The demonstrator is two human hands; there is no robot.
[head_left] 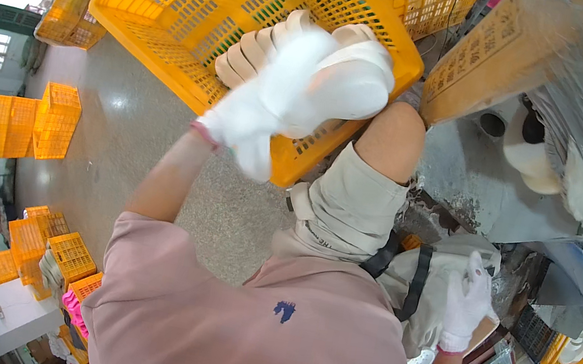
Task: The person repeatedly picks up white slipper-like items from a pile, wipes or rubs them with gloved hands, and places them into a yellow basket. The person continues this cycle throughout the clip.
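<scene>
My left hand (272,93), in a white knitted glove with a pink cuff, reaches over the near side of an orange plastic crate (162,54). Motion smears its fingers. It overlaps a smooth white piece shaped like a shoe sole (355,88), and I cannot make out whether it grips it. More off-white soles (238,63) stand in a row beside it inside the crate. Away at the lower right, my right hand (467,303) wears the same kind of glove. Its fingers are stretched out, close to a tan-edged piece partly hidden behind the palm.
A brown cardboard box (477,59) under clear plastic stands right of the crate. Behind is another orange crate (435,8) with white pieces. Stacked orange crates (33,121) line the left floor. Small crates, trays and white pieces crowd the lower right.
</scene>
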